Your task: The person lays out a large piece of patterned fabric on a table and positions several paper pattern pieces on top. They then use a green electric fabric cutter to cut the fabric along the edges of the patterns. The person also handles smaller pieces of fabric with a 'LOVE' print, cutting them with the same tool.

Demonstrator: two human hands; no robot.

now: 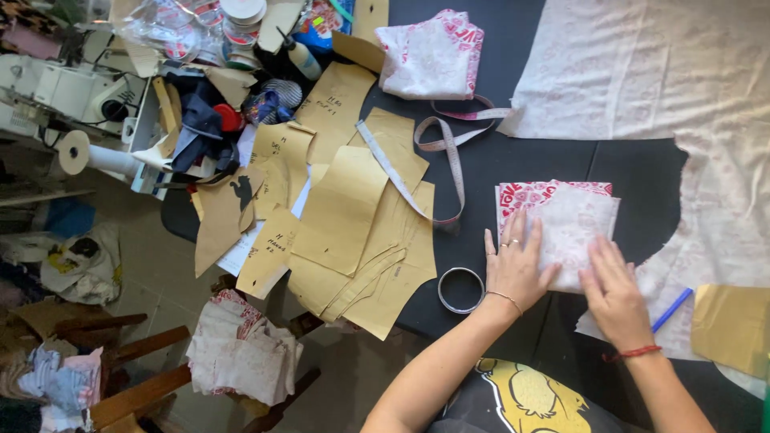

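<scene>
Near the front edge of the black tabletop [553,160], seen from the head camera, both hands press flat on a folded stack of white fabric with a red-and-pink print [565,220]. The left hand [515,269] lies palm down on the stack's left side, fingers spread and pointing away from the person, gripping nothing; rings show on two fingers and a thin bracelet on the wrist. The right hand [616,295] lies palm down on the stack's near right corner, fingers together and stretched flat, also holding nothing, with a red cord round the wrist. Both forearms reach up from the bottom edge of the view.

Just left of the left hand lies a metal ring [460,289]. A blue pen [672,309] lies just right of the right hand, its near end hidden behind the wrist. Brown paper pattern pieces [353,216] overlap toward the table's left edge, with a measuring tape [441,152] draped over them. A large sheet of white printed fabric [682,96] covers the far right corner and runs out of view. The handwriting on the patterns is too small to make out.
</scene>
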